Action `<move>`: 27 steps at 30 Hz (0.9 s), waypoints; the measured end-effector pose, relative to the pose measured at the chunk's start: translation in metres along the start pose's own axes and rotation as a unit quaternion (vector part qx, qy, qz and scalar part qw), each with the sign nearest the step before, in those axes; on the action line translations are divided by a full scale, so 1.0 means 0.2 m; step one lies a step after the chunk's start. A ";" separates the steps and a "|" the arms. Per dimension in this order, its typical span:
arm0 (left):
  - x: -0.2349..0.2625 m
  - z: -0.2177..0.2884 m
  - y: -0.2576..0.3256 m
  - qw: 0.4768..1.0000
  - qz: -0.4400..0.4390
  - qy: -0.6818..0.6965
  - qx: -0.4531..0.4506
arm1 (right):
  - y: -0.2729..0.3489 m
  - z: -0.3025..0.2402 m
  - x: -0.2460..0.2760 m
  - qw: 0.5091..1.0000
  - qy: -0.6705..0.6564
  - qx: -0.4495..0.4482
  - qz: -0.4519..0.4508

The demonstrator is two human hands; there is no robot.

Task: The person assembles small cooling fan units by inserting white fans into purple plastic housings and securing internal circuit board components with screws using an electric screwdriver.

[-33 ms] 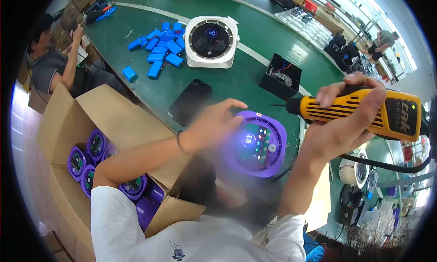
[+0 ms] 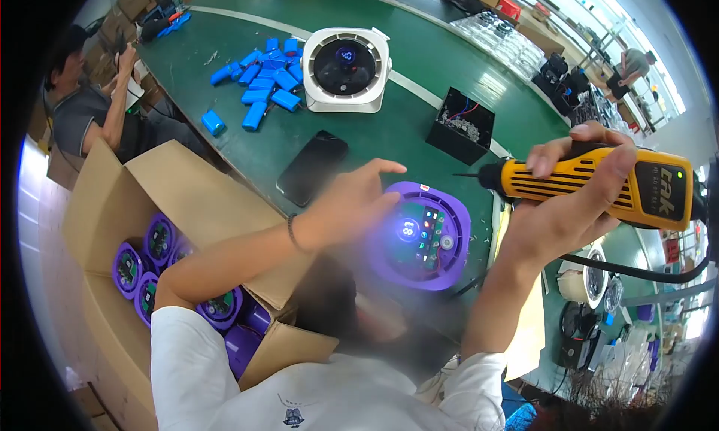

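Note:
My right hand [image 2: 569,195] is wrapped round a yellow and black electric screwdriver [image 2: 599,182], whose thin bit points left, above a lit purple round-faced device [image 2: 458,262]. The bit is apart from the device. This device has a rounded-square rim, a glowing display and an exposed circuit board with coloured parts. At its upper left is my left hand [image 2: 348,206], index finger stretched out and thumb tip at the rim; the other fingers are hidden or hazy. A black open box [image 2: 458,148] with small loose screws and wires stands just beyond the bit.
A cardboard box [image 2: 210,199] of similar purple devices [image 2: 159,240] is at my left. On the green table [image 2: 404,135] lie a black phone [image 2: 313,167], blue battery packs [image 2: 262,83] and a white device [image 2: 346,105]. A cable trails from the screwdriver. One person [image 2: 90,109] sits at the left.
The screwdriver in my right hand has shifted slightly to the right, its bit a little farther from my left hand. My left hand and the purple device are nearly still.

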State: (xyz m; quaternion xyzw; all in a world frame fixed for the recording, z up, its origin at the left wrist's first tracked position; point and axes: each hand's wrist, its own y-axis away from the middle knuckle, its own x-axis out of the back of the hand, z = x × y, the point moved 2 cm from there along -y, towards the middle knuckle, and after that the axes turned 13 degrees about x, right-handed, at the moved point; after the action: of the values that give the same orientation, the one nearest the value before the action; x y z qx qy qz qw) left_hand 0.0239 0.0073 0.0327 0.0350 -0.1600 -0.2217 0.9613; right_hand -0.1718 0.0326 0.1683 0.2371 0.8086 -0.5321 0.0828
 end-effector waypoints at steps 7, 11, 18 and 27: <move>0.11 0.06 0.00 0.938 -0.032 -0.235 -0.252 | -0.07 0.03 0.27 0.998 0.032 -0.017 0.051; 0.10 0.17 -0.01 0.907 -0.065 -0.325 -0.259 | -0.09 0.04 0.36 0.995 0.031 -0.045 0.078; 0.09 0.33 -0.03 0.885 -0.100 -0.394 -0.228 | -0.13 0.06 0.44 0.991 0.045 -0.068 0.106; -0.21 0.44 0.00 0.935 -0.004 -0.280 -0.217 | -0.15 0.14 0.55 0.979 0.201 -0.021 0.015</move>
State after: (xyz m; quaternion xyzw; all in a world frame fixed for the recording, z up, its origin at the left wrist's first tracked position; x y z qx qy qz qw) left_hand -0.0400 0.0258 0.1035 -0.2371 -0.3708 -0.2557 0.8607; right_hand -0.2852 0.0307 0.1379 0.3496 0.8158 -0.4555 -0.0690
